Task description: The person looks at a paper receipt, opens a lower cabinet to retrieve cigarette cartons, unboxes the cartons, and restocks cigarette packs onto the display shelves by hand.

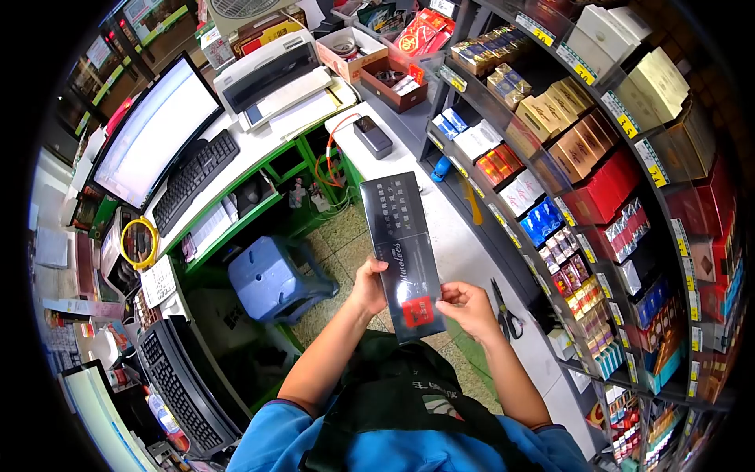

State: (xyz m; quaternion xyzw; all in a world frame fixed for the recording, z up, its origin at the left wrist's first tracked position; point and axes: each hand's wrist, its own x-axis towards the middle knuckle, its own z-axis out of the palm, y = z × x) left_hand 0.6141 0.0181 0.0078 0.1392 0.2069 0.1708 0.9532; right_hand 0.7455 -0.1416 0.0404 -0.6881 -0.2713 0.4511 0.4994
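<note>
A long dark carton of cigarettes point(397, 220) with pale lettering and a red square label is held upright in front of my body. My left hand point(368, 289) grips its left edge, thumb on the front face. On the opposite side, my right hand point(469, 309) pinches the lower right edge near the red label. The fingers behind the carton are hidden. To the right of my right hand, black-handled scissors point(510, 322) lie on the white counter point(472, 259).
A blue plastic stool point(271, 271) stands on the floor at left. Shelves of cigarette packs point(543, 220) rise along the right. A monitor point(161, 130), keyboard point(197, 179) and printer point(271, 82) occupy the desk. A black power bank point(373, 137) with an orange cable lies on the counter.
</note>
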